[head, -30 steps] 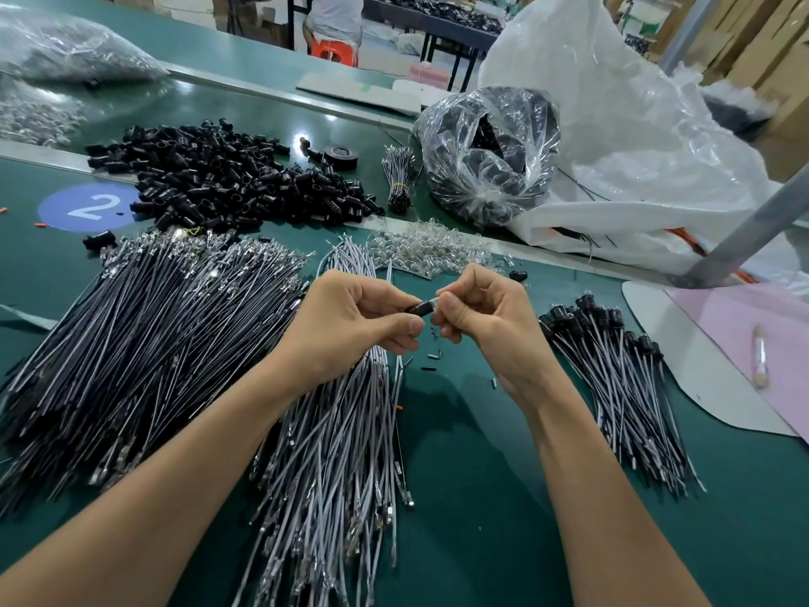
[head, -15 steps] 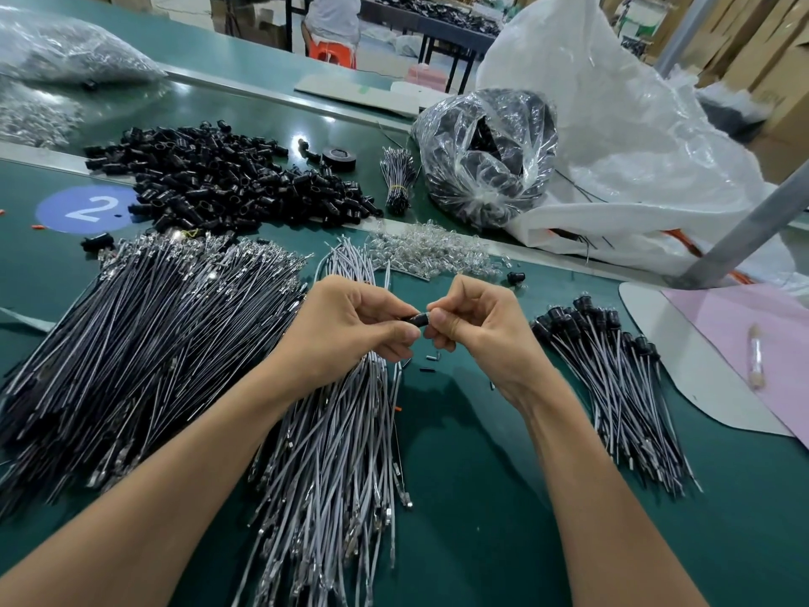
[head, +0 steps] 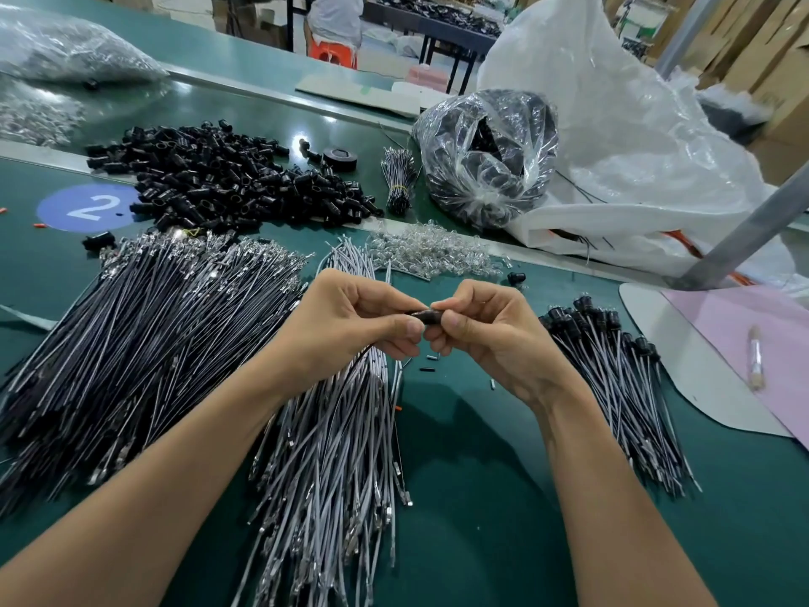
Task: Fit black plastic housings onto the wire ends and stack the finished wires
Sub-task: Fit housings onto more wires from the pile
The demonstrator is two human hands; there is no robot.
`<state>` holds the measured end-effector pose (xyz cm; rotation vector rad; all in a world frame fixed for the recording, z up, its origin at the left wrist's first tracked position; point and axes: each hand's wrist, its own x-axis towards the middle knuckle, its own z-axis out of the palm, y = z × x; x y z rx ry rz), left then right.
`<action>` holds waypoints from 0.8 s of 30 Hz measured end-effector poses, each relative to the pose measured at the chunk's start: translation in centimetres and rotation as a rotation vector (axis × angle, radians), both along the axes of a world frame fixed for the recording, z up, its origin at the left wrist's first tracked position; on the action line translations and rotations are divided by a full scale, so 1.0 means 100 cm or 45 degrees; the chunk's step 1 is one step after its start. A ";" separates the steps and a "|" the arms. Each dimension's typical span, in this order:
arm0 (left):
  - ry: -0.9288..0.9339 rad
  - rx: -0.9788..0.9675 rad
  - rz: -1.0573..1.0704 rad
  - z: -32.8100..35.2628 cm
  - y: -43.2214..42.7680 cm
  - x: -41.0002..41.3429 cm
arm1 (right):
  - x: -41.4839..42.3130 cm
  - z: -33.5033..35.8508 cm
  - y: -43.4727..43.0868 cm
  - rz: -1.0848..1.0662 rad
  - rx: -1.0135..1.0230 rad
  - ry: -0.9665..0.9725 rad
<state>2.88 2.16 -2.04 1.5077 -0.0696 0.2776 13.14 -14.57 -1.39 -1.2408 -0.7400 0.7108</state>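
**Count.** Two hands work above the surface point(head: 481, 497). The left hand point(head: 350, 326) and right hand point(head: 490, 339) meet on one black housing point(head: 423, 317). Each grip pinches one end of it between thumb and forefinger, the other fingers curled.

All positions below are given from this housing.
- Three wire groups: one dark wire pile point(head: 144, 343) to the left, one grey wire pile point(head: 332, 453) directly below and under the left forearm, and one finished stack point(head: 613, 378) to the right with its black caps at the far end.
- One heap of loose housings point(head: 227, 181) far left.
- One heap of clear bulbs point(head: 433, 251) just beyond.
- One banded bundle point(head: 397, 181) and one tape roll point(head: 340, 158) farther beyond.
- One clear bag point(head: 490, 155) of black parts and one white bag point(head: 634, 124) far right.

**Obscured.** The fingertips cover most of the housing, so it cannot be told whether a wire end is seated in it. The dark wire pile is cut off at the left frame edge and the grey wire pile at the bottom edge.

**Clearance.** Bare green surface lies on the near side between the grey wire pile and the finished stack, carrying only a few small scraps. A metal post point(head: 744, 230) and a pink sheet point(head: 744, 335) bound the right side.
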 end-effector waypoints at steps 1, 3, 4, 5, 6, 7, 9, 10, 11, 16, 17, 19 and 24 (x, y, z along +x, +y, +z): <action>0.012 0.001 -0.004 -0.001 0.000 0.000 | 0.000 -0.001 0.000 -0.004 -0.013 -0.001; 0.037 0.011 -0.007 -0.001 0.000 0.001 | 0.000 -0.002 0.000 -0.036 -0.044 -0.022; 0.045 0.022 -0.006 -0.002 0.000 0.001 | 0.000 -0.003 0.000 -0.055 -0.055 -0.035; 0.049 0.035 -0.004 -0.002 0.000 0.002 | 0.000 -0.003 0.001 -0.073 -0.069 -0.048; 0.051 0.046 -0.001 -0.003 0.001 0.001 | 0.000 -0.004 0.001 -0.087 -0.088 -0.066; 0.051 0.056 0.003 -0.004 0.001 0.001 | -0.001 -0.004 0.002 -0.100 -0.111 -0.090; 0.052 0.077 0.010 -0.006 0.002 0.001 | -0.003 -0.004 0.003 -0.110 -0.150 -0.138; 0.055 0.085 0.011 -0.006 0.002 0.001 | -0.004 -0.004 0.004 -0.117 -0.156 -0.151; 0.057 0.091 0.009 -0.006 0.002 0.001 | -0.004 -0.004 0.004 -0.128 -0.159 -0.164; 0.059 0.083 0.025 -0.006 0.000 0.000 | -0.005 -0.005 0.006 -0.195 -0.143 -0.258; 0.041 0.038 0.044 -0.004 -0.001 0.001 | -0.006 -0.004 0.007 -0.222 -0.093 -0.267; 0.004 -0.079 0.087 -0.001 -0.003 0.001 | -0.009 -0.002 0.012 -0.241 -0.003 -0.286; 0.047 -0.254 0.039 0.001 -0.003 0.001 | -0.015 0.003 0.016 -0.193 0.100 -0.355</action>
